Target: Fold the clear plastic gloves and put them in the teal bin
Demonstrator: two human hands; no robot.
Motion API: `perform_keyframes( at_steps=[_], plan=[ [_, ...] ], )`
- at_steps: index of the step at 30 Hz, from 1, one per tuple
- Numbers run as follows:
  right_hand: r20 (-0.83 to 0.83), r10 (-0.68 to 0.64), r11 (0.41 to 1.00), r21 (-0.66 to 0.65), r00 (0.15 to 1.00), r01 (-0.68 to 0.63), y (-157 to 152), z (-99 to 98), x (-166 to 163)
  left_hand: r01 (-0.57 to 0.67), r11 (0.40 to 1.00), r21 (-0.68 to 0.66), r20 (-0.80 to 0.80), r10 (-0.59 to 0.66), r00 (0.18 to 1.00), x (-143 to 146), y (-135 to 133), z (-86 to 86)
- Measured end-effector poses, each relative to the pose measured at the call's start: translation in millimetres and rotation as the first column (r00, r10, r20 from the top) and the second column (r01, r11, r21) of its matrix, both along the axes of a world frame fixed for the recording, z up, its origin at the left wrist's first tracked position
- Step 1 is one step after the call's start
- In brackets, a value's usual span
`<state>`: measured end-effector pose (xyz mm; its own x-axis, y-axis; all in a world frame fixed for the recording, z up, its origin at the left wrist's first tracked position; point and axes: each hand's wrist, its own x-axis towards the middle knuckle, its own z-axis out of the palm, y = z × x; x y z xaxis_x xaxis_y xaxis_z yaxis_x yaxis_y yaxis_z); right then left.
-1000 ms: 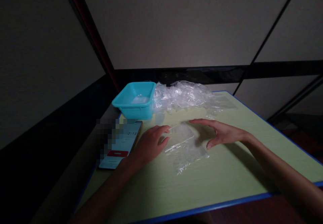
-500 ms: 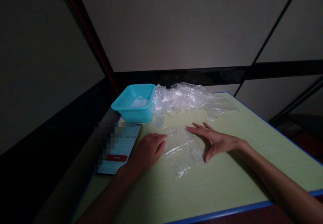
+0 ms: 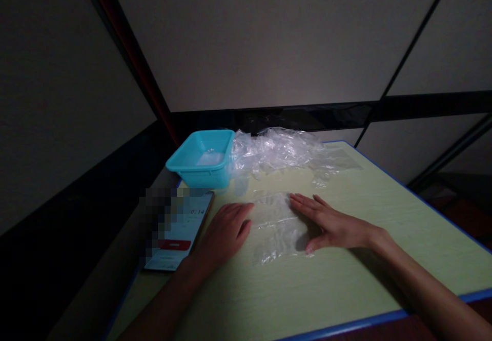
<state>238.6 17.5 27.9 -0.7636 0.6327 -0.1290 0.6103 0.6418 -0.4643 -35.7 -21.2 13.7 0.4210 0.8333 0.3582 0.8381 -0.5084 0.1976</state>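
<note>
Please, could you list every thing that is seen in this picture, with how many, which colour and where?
table: one, pale green with a blue edge, under everything.
tub: one, turquoise, far left of the table; something pale inside, unclear what.
pile of plastic bags: one heap, clear, far edge, right beside the tub.
flat plastic bag: one, clear, middle of the table, between the hands.
phone: one, lit screen with a red bar, left edge of the table.
left hand: one, flat on the table, fingertips at the flat plastic bag's left edge.
right hand: one, flat, resting on its right side.
</note>
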Motion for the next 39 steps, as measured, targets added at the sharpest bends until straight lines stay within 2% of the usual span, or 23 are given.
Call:
perform_keyframes(
  at_steps=[3,13,32,36,39],
  plan=[
    [-0.001,0.027,0.999,0.035,1.000,-0.027,6.8,-0.8,-3.2,0.005,1.000,-0.011,0.019,-0.005,1.000,1.2,0.7,-0.7],
    [-0.002,0.072,0.997,0.027,0.997,-0.072,18.6,-14.0,-0.9,-0.015,1.000,-0.022,0.049,0.016,0.999,1.3,2.0,-5.0],
    [0.079,0.056,0.998,0.025,0.995,-0.058,18.0,-9.5,-1.7,-0.009,1.000,-0.030,0.051,0.010,0.999,-0.2,4.6,-8.0],
    [0.088,0.059,0.998,0.022,0.994,-0.061,18.2,-9.8,-1.5,-0.032,0.999,-0.016,0.081,0.033,0.996,14.6,5.7,-0.6],
    [0.085,0.067,0.997,0.025,0.994,-0.070,19.1,-11.6,-0.7,0.038,0.998,-0.059,-0.030,-0.040,0.999,41.1,5.3,10.2]
  ],
)
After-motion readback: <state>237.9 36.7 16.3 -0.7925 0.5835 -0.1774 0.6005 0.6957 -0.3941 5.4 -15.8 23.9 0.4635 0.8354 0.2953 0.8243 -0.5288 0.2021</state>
